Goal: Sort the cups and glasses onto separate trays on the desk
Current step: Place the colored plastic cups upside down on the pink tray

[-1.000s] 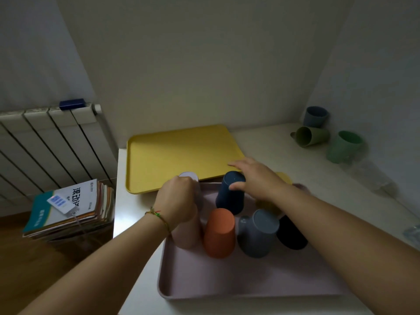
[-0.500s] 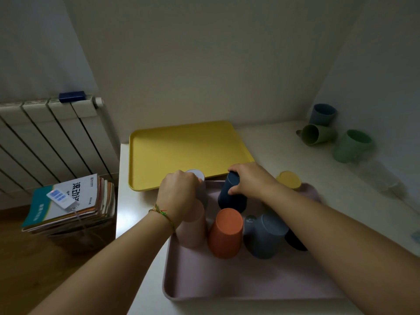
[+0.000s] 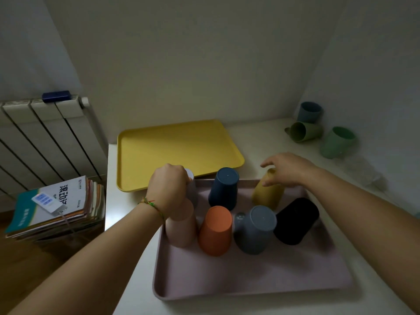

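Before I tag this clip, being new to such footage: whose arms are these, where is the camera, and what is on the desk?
No machine here. The single picture comes from a camera worn on a person's head, looking down at their bare arms. The left hand grips a pale grey upturned cup; the right hand is open over a mustard-yellow plastic cup. On the pink rectangular tray also stand a navy cup, an orange cup, a grey-blue cup, a black cup and a pink cup. Behind lies a yellow rectangular tray. A green mug waits far right.
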